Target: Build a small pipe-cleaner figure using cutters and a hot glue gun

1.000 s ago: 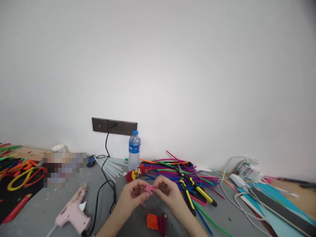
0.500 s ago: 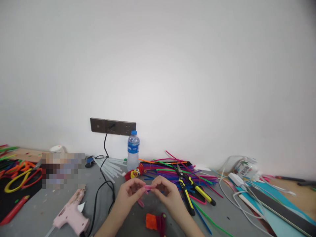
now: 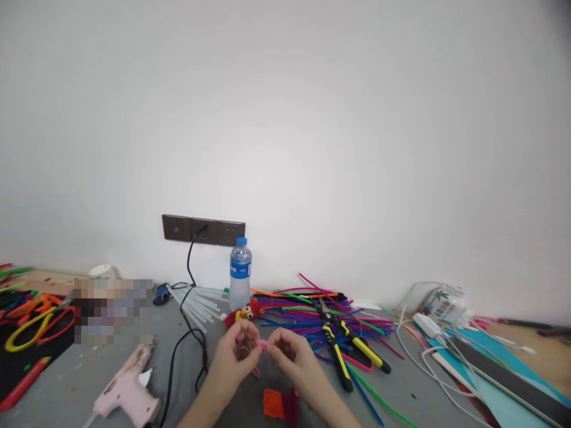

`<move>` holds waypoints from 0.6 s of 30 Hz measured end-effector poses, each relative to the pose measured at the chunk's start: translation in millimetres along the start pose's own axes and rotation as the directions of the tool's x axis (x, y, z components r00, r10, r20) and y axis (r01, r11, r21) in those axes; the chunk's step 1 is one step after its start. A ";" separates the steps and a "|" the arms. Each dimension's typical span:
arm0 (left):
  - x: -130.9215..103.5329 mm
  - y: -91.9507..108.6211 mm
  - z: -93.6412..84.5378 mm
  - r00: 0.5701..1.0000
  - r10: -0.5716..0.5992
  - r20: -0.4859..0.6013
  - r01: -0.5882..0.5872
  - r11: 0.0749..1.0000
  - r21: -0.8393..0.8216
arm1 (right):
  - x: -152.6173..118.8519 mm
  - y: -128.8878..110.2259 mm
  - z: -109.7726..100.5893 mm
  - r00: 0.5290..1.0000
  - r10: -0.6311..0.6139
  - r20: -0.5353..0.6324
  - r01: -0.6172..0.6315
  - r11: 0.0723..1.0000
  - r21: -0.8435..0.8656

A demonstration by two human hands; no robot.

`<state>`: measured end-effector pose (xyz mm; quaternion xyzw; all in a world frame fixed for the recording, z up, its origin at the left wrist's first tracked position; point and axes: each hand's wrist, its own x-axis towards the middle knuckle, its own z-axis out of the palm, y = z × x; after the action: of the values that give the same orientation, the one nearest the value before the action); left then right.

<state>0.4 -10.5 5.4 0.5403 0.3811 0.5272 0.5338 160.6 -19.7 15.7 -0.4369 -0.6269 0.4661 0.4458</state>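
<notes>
Between the fingertips of both hands is a short stretch of pink pipe cleaner, with a loop of it hanging below the left fingers. My left hand pinches one side, and my right hand pinches the other, close together above the grey table. Just below them lies an orange and dark-red fuzzy piece, partly covered by my right wrist. Behind my left hand rests a small red and yellow figure with googly eyes, partly hidden by the fingers.
Yellow-black pliers lie on a heap of coloured pipe cleaners to the right. A water bottle stands by the wall. At left are a pink glue gun, its black cord and glue sticks. White cables lie at far right.
Both hands have come slightly lower and closer together, the right one shifting left. The pink pipe cleaner stays between the fingertips, and my right wrist now covers more of the fuzzy piece.
</notes>
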 end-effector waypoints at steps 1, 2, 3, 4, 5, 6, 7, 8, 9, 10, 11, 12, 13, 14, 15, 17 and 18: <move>0.7 -0.6 -1.1 1.000 -0.004 0.015 0.004 1.000 0.008 | -0.1 -0.4 -0.8 1.000 0.002 0.010 -0.002 1.000 0.002; 1.5 -1.8 -2.4 0.999 -0.012 0.032 0.011 1.000 0.016 | 0.0 -0.6 -1.8 1.000 0.004 0.018 -0.004 1.000 0.002; 2.4 -3.6 -3.9 0.998 -0.024 0.055 0.024 1.000 0.015 | 0.2 -0.6 -2.9 1.000 0.006 0.020 -0.006 1.000 0.000; 3.4 -5.9 -5.4 0.996 -0.042 0.080 0.043 0.999 -0.002 | 0.4 -0.5 -4.1 1.000 0.009 0.020 -0.009 1.000 -0.004; 4.4 -8.4 -6.8 0.992 -0.061 0.106 0.065 0.997 -0.032 | 0.7 -0.5 -5.4 1.000 0.012 0.018 -0.012 1.000 -0.009; 5.3 -10.8 -7.9 0.988 -0.080 0.136 0.091 0.993 -0.074 | 0.9 -0.6 -6.7 1.000 0.015 0.016 -0.015 1.000 -0.013; 6.0 -12.8 -8.9 0.984 -0.090 0.156 0.109 0.988 -0.112 | 1.1 -0.7 -7.9 1.000 0.018 0.014 -0.018 1.000 -0.014; 6.4 -14.1 -9.4 0.982 -0.097 0.165 0.121 0.982 -0.142 | 1.1 -0.8 -8.9 1.000 0.023 0.016 -0.023 1.000 -0.011; 6.5 -14.6 -9.7 0.982 -0.102 0.162 0.128 0.979 -0.161 | 1.1 -1.0 -9.8 0.999 0.027 0.021 -0.027 1.000 -0.004; 6.2 -14.1 -9.6 0.983 -0.106 0.150 0.131 0.977 -0.166 | 1.0 -1.2 -10.3 0.999 0.030 0.029 -0.030 1.000 0.006; 5.6 -12.9 -9.2 0.984 -0.113 0.137 0.135 0.977 -0.164 | 0.9 -1.3 -10.7 0.999 0.034 0.038 -0.035 0.999 0.017; 4.7 -11.2 -8.6 0.984 -0.123 0.128 0.143 0.977 -0.159 | 0.7 -1.5 -10.8 0.998 0.039 0.050 -0.041 0.999 0.029; 3.7 -9.2 -7.9 0.983 -0.134 0.128 0.153 0.976 -0.156 | 0.5 -1.8 -10.7 0.997 0.044 0.057 -0.046 0.998 0.039; 2.8 -7.3 -7.2 0.980 -0.145 0.136 0.166 0.974 -0.154 | 0.3 -2.2 -10.4 0.997 0.047 0.059 -0.049 0.998 0.046; 1.9 -5.6 -6.6 0.977 -0.154 0.145 0.177 0.971 -0.159 | 0.2 -2.8 -10.1 0.997 0.047 0.053 -0.049 0.998 0.049; 0.4 -3.0 -5.6 0.971 -0.167 0.171 0.197 0.965 -0.173 | -0.1 -4.5 -9.4 0.999 0.040 0.031 -0.042 0.998 0.045; -0.1 -2.0 -5.3 0.970 -0.171 0.174 0.202 0.963 -0.176 | -0.2 -5.6 -9.1 0.999 0.035 0.017 -0.036 0.999 0.040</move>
<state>-4.5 -9.4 2.7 0.4876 0.3342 0.4647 0.6593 168.7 -19.1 22.6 -0.4351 -0.6132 0.4902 0.4409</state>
